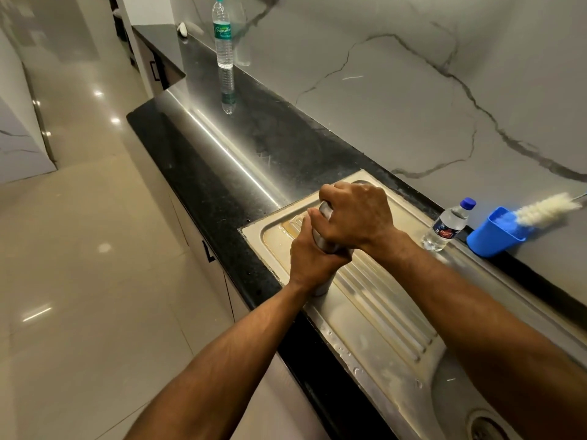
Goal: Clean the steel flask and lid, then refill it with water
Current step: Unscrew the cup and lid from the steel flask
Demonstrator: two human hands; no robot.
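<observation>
Steel flask [321, 239] stands upright on the draining board [374, 300], centre frame: my left hand [313, 260] grips its body, my right hand [357, 214] wraps its hidden top. Rigid, smooth metal, probably slippery wet; hold mid-body, firmly.

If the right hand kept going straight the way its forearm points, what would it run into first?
The right hand already grips the top of the steel flask, so that blocks it at once. Past the flask, the line runs over the drainboard onto dark counter; depth is uncertain.
</observation>
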